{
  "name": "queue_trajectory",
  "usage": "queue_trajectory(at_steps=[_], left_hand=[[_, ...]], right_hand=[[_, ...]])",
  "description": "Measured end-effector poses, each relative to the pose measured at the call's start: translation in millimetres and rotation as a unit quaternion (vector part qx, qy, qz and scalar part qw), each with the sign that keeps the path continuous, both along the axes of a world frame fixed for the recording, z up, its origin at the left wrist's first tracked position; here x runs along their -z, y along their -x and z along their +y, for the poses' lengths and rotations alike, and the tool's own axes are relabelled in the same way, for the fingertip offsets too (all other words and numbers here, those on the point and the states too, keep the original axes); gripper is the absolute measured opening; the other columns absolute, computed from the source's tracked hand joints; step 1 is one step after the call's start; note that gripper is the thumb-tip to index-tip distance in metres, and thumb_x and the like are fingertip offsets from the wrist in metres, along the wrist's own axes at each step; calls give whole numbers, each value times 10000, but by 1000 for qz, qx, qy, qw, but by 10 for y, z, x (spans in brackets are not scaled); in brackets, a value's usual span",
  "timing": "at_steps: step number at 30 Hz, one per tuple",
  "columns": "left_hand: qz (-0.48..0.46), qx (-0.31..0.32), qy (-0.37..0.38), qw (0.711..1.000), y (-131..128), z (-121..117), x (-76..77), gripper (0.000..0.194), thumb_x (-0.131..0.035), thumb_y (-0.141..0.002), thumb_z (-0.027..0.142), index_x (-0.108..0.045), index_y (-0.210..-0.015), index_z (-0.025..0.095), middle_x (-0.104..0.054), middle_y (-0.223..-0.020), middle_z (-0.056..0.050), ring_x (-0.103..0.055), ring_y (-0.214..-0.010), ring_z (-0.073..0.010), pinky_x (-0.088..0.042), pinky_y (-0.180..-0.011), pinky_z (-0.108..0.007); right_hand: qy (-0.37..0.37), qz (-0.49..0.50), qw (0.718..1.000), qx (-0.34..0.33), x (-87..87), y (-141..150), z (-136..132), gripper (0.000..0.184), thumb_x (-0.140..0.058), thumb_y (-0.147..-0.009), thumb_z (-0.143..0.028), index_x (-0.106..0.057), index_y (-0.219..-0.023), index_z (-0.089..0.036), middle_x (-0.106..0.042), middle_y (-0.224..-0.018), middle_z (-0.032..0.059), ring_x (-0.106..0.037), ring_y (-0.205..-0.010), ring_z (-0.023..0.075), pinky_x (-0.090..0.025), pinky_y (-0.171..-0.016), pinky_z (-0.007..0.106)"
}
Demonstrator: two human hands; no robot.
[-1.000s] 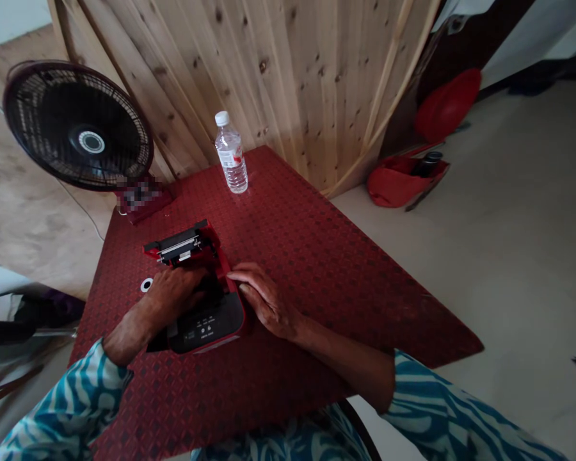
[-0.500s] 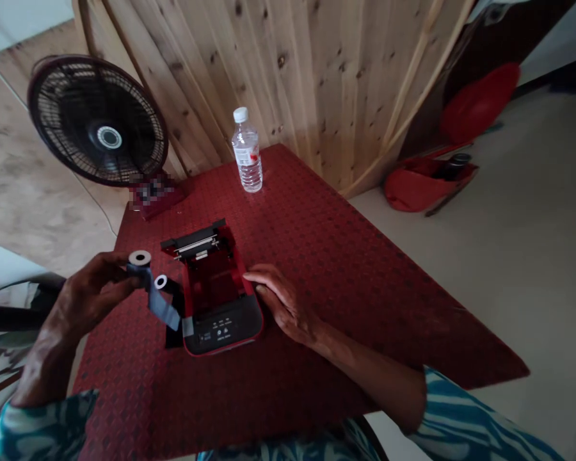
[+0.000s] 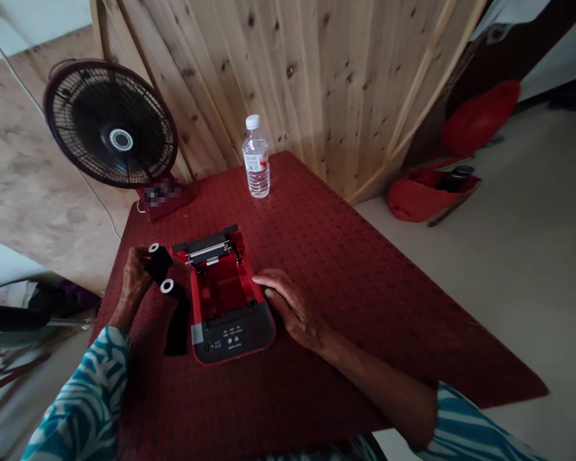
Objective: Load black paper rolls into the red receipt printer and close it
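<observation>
A small red and black printer point(image 3: 234, 330) lies on the table with its lid raised and its red inner bay exposed. Beside its left edge is a black ribbon roll point(image 3: 168, 286) with a white core, and a black strip point(image 3: 176, 330) stretches toward the front below it. My left hand point(image 3: 135, 272) is closed around the end of a second ribbon roll point(image 3: 158, 264), farther back and to the left; its fingertips are partly hidden. My right hand point(image 3: 290, 307) rests against the printer's right side, fingers stretched along the rim, holding nothing.
A clear plastic bottle point(image 3: 257, 163) with a white cap stands at the back of the red-patterned table point(image 3: 345, 288). The fan point(image 3: 120, 137) is at the back left, against the wooden wall point(image 3: 297, 77). A red bag point(image 3: 413, 198) sits on the floor at right.
My left hand has moved the ribbon roll down beside the printer; the bluish stretch of ribbon between the rolls no longer shows. My right hand stays at the printer's side. The view has shifted slightly.
</observation>
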State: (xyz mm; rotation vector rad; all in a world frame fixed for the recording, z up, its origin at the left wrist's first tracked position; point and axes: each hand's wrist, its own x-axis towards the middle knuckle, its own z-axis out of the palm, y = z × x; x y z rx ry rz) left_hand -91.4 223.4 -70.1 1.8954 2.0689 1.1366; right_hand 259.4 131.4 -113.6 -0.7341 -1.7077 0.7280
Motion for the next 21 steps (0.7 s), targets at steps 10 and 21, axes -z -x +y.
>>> queue_trajectory(at_steps=[10,21], left_hand=[[-80,-12,48,996,-5,-251,152,447,-650,-684,458,-565,-1029,187,-701,-954,-76,-651,-693,-172,-528,-615,-298],[-94,-27,143,985,-490,-1030,4,444,-666,-731,501,-645,-1047,190,-713,-921,-66,-679,-823,-244,-534,-647,-318]], right_hand=[[9,-3,1000,-2,21,-2,2,324,-362,-1006,-220,-524,-1277,-292,-586,-1185,75,-566,-1166,176,-499,-1000,395],[16,-1,1000,7,25,11,-5,313,-374,-1001,-219,-543,-1256,-288,-584,-1173,67,-566,-1159,171,-484,-1010,376]])
